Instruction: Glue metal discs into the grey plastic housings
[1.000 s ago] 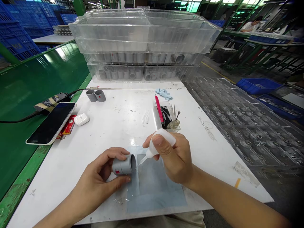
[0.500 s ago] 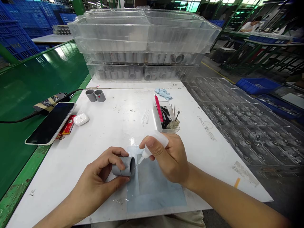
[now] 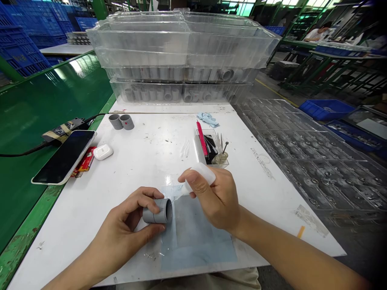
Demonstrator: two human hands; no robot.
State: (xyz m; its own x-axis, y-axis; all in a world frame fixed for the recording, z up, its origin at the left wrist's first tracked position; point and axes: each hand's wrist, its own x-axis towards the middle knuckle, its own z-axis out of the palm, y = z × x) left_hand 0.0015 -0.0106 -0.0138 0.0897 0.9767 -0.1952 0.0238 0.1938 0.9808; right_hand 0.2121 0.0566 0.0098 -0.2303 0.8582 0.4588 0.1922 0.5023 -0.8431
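Observation:
My left hand grips a short grey plastic tube lying on its side, open end facing right, just above a pale blue mat on the white table. My right hand is closed around a small white squeeze bottle. The bottle's thin nozzle points left and down, a short way above and to the right of the tube's mouth, not touching it.
A small clear box with a red pen and tools stands behind my right hand. Two grey tubes, a phone and a white earbud case lie at left. Stacked clear trays fill the back; moulded trays lie right.
My right hand has lifted the bottle up and away, so its nozzle has left the tube's mouth. My left hand has turned the tube, hiding its red mark.

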